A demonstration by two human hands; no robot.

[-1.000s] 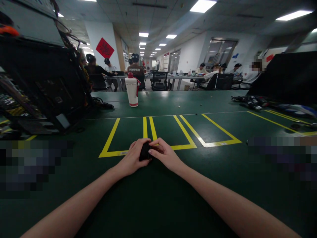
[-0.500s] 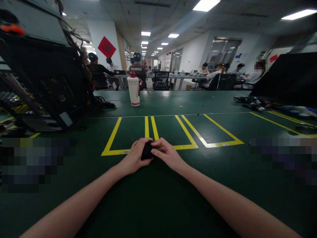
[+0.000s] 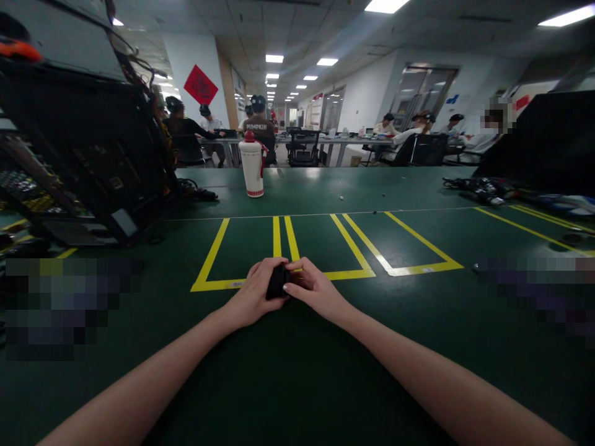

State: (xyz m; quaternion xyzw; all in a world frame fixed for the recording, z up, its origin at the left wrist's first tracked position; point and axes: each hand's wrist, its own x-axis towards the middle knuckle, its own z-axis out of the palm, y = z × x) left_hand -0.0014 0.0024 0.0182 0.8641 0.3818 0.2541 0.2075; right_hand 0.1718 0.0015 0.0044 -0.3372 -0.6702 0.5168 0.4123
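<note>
A small black object (image 3: 276, 282), rounded and dark, is held between my two hands just in front of the yellow tape lines; its exact kind cannot be made out. My left hand (image 3: 255, 286) wraps around its left side, fingers over the far edge and thumb along the near edge. From the right, my right hand (image 3: 313, 287) touches the object's right end with thumb and fingertips, the fingers bent in a pinch. Both hands hide much of the object. Beneath them is the green tabletop (image 3: 279, 384).
A white bottle with a red lid (image 3: 252, 166) stands farther back. A black computer case (image 3: 88, 161) rises at the left, with cables (image 3: 198, 190) beside it. More cables (image 3: 478, 189) and a dark panel (image 3: 539, 145) are at the right. People sit at desks in the background.
My right thumb and fingers have shifted slightly at the object's right end, with the fingers a little farther from the thumb. My left hand keeps its grip. The view has turned very slightly.
</note>
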